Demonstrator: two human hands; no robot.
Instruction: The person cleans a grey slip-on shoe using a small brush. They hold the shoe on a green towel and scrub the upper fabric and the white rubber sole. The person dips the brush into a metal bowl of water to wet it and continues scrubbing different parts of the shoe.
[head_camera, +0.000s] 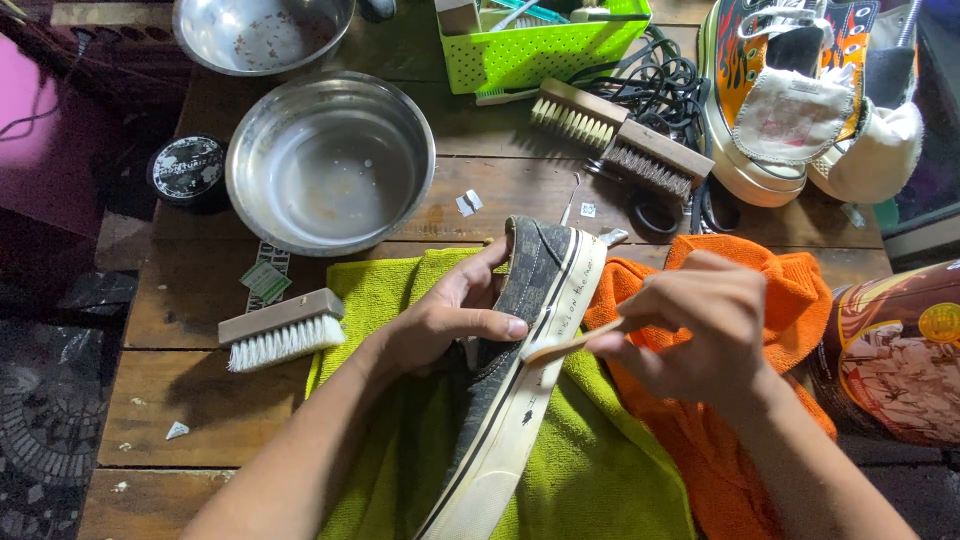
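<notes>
Left hand (445, 325) gripped dark grey canvas sneaker with cream rubber sole (520, 350), thumb across its side, fingers wrapped behind. Right hand (690, 330) pinched thin wooden-handled brush (565, 343), its tip touching sole beside left thumb. Sneaker lay on lime-green towel (590, 460), orange cloth (700, 440) under right fingers. White-bristled wooden brush (282, 330) sat beyond left knuckles; steel bowl (330, 160) above.

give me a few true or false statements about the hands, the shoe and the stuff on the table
1. The left hand grips the dark shoe. True.
2. The right hand holds scissors. False: it holds a small wooden-handled brush against the shoe's white sole edge.
3. The shoe lies on a green cloth. True.
4. The white-bristled brush sits inside the large metal bowl. False: it lies on the table, below the bowl.
5. An orange cloth lies under the right hand. True.
</notes>
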